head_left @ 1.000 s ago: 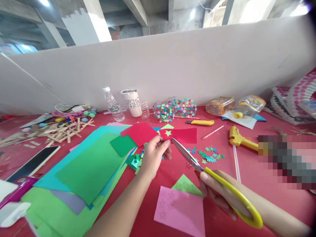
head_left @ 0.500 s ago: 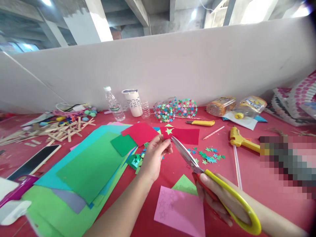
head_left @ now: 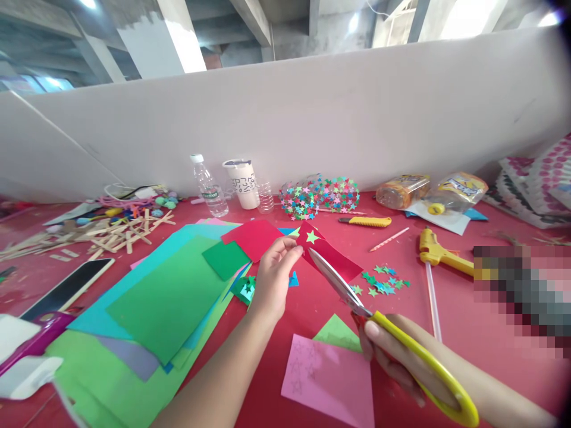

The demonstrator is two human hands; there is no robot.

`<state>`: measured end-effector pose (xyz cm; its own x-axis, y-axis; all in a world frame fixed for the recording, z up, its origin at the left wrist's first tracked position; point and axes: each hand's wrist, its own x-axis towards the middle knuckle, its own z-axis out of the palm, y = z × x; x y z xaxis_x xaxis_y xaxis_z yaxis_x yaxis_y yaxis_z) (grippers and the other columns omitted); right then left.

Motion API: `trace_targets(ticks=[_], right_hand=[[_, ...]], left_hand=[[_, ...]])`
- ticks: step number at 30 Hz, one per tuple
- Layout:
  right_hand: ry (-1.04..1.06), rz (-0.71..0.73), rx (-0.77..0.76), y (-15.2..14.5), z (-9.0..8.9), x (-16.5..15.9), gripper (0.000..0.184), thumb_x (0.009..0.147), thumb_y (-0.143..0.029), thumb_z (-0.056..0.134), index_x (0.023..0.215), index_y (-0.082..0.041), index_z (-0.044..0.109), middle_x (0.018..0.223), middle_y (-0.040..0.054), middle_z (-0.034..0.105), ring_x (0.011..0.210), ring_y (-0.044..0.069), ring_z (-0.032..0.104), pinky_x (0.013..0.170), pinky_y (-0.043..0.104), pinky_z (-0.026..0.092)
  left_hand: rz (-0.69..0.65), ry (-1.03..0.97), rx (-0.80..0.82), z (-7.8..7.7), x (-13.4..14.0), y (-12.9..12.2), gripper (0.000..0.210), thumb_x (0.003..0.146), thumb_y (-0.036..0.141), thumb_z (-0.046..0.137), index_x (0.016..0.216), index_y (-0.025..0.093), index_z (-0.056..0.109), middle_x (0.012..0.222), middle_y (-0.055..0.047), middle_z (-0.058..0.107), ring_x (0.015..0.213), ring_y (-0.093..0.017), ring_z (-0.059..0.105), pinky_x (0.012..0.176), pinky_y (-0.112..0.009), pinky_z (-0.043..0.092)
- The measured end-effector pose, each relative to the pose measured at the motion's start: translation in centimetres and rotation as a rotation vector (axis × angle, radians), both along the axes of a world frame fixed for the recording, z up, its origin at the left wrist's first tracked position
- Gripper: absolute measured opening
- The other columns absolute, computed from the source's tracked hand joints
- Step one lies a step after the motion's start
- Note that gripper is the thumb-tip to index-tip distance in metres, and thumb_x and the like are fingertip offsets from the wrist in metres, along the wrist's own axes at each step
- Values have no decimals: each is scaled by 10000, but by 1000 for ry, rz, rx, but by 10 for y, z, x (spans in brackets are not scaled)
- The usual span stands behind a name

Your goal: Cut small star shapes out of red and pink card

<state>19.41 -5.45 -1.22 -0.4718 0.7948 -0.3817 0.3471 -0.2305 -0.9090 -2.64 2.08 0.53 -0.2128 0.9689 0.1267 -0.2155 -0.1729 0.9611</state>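
My left hand (head_left: 277,270) is closed in a pinch on the edge of a red paper piece (head_left: 341,261), which slants down to the right. A light green star (head_left: 311,237) shows against that paper near my fingertips. In my right hand (head_left: 392,351) are large scissors (head_left: 341,285) with yellow and red handles. Their blades look nearly together, and the tips point at the red paper beside my left fingers. Below lie a pink sheet (head_left: 330,380) with drawn star outlines and a green piece (head_left: 339,334). Small cut stars (head_left: 383,282) are scattered to the right.
Coloured sheets (head_left: 165,297) fill the left side. A phone (head_left: 66,291) and wooden sticks (head_left: 134,235) lie farther left. At the back stand a water bottle (head_left: 212,193), a cup (head_left: 243,184) and star-covered rounded shapes (head_left: 303,199). A box cutter (head_left: 368,222) and glue gun (head_left: 439,252) are right.
The red paper in my left hand has turned clockwise, its right end swinging down toward me. The scissors stay close to it. The view has shifted slightly.
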Motion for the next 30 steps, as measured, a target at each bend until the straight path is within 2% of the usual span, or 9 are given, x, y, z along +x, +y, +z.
trace_targets(ticks=[8,15,19,23,30], right_hand=[[-99,-8,-51,1,10,3,785,692,-987,366,760,-220,516,438,-106,391,330,66,332,352,177,239],[-52,1,-88,3,8,2,765,734,-959,370,755,-210,523,420,-121,366,304,52,310,334,169,230],[-85,44,-74,3,5,3,779,744,-957,351,780,-202,541,403,-105,408,317,63,356,356,166,264],[-46,19,-63,2,1,4,686,843,-863,386,784,-199,551,381,-105,419,296,56,336,353,171,248],[-76,-20,-110,4,7,-1,706,786,-900,360,733,-216,526,370,-114,387,275,57,312,356,195,266]], left_hand=[[-3,178,110,-1,-4,0,113,806,300,691,751,210,649,975,-14,624,892,-164,567,827,-258,426],[-8,190,80,-2,-4,0,129,809,322,682,777,206,637,769,18,544,759,-149,512,757,-259,415],[17,190,45,-1,-3,1,141,774,328,709,767,201,646,755,16,562,742,-148,514,741,-257,417],[12,149,2,-1,-4,2,133,745,318,719,733,205,651,723,25,556,711,-139,513,703,-243,414],[10,169,-24,2,-3,-1,148,734,317,745,717,197,661,660,36,563,615,-112,496,608,-226,394]])
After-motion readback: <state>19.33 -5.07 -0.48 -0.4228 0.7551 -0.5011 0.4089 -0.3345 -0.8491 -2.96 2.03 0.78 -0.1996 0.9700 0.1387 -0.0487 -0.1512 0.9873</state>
